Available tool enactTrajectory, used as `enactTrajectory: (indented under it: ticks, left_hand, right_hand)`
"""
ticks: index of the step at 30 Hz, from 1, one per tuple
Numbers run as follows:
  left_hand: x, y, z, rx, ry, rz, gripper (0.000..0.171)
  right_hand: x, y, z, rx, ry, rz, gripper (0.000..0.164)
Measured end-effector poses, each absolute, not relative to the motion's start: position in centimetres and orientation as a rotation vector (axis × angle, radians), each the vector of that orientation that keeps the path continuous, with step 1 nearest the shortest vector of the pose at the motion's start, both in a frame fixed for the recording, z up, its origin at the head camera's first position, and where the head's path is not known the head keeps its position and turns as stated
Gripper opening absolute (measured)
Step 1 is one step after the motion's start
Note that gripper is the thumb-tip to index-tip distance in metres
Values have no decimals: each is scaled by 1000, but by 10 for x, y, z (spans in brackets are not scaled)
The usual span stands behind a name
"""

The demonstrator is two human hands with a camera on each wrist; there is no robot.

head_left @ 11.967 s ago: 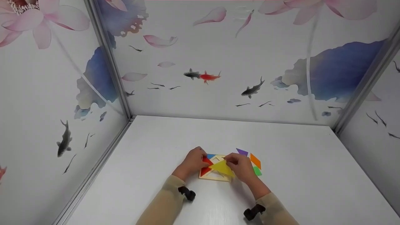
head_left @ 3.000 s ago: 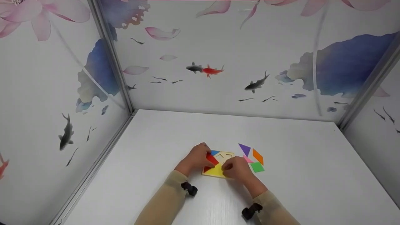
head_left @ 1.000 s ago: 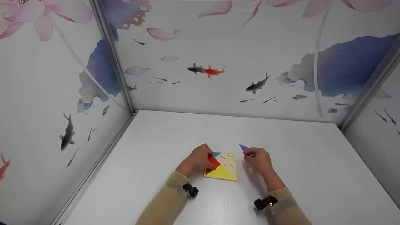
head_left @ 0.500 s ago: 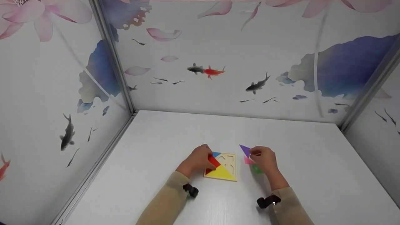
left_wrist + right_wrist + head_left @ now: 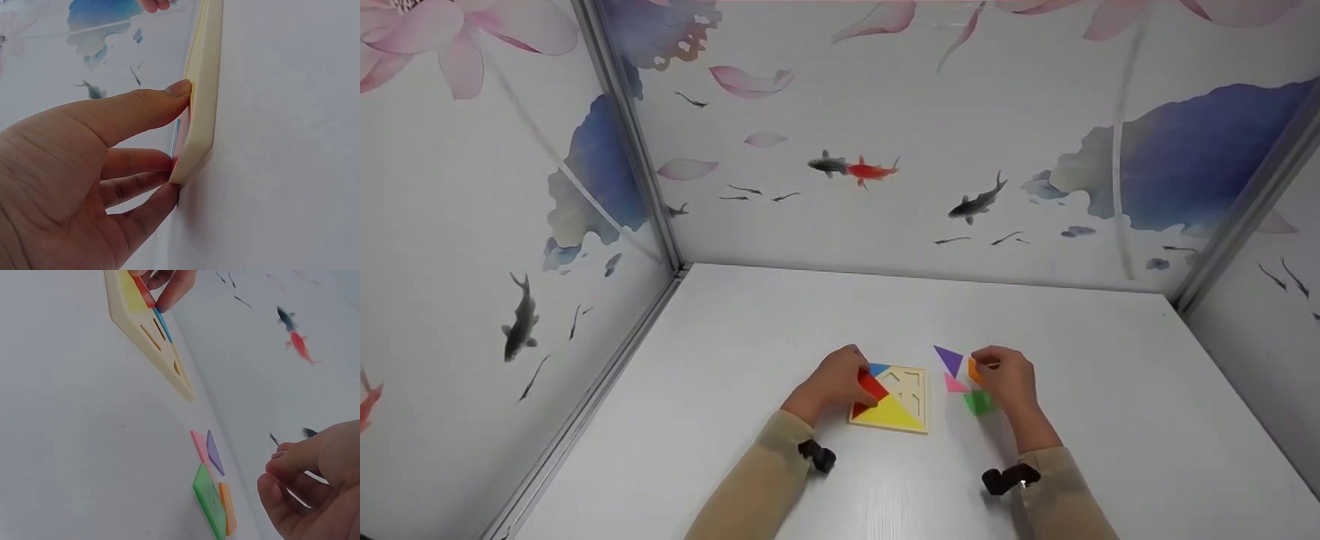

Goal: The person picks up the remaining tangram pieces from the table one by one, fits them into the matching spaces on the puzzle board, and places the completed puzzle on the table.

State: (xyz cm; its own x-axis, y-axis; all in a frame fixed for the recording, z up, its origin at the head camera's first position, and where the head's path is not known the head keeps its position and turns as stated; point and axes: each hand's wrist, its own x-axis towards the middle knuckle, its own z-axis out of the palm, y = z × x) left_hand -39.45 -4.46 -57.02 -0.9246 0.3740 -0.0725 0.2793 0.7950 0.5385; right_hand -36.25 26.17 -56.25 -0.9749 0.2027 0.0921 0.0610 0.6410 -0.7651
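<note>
My left hand [image 5: 831,382] grips the left side of a wooden tangram tray [image 5: 926,401]. In the left wrist view its thumb presses the tray's edge and its fingers lie against the side near a corner. Red [image 5: 873,387], yellow [image 5: 891,414] and blue [image 5: 877,369] pieces lie in the tray. My right hand [image 5: 1011,382] hovers, loosely curled and holding nothing, above the orange parallelogram [image 5: 973,370], partly covering it. Beside it lie a purple triangle [image 5: 951,361], a pink triangle [image 5: 955,384] and a green piece [image 5: 209,500].
The white table [image 5: 780,315] is bounded by printed panels [image 5: 885,240] at the back and sides. Metal posts [image 5: 619,142] stand at the corners. A black wrist camera [image 5: 817,455] sits on the left sleeve, and another [image 5: 1009,479] on the right.
The yellow triangle, earlier pinched by my right hand, now lies flat in the tray. Over the last second that hand has moved right from the purple triangle to the orange piece. My left hand stays put.
</note>
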Motion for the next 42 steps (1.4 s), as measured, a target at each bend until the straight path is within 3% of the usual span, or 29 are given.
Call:
enactTrajectory:
  ticks: [15, 29, 42]
  left_hand:
    - [-396, -48, -572, 623, 2833, 759, 50]
    - [-396, -46, -573, 589, 2818, 790, 53]
    - [-398, -46, -573, 564, 2826, 763, 53]
  right_hand:
    - [-362, 273, -566, -290, -2647, 1312, 27]
    - [-363, 270, -574, -458, -2674, 1369, 26]
    - [-364, 268, -582, -449, -2664, 1323, 29]
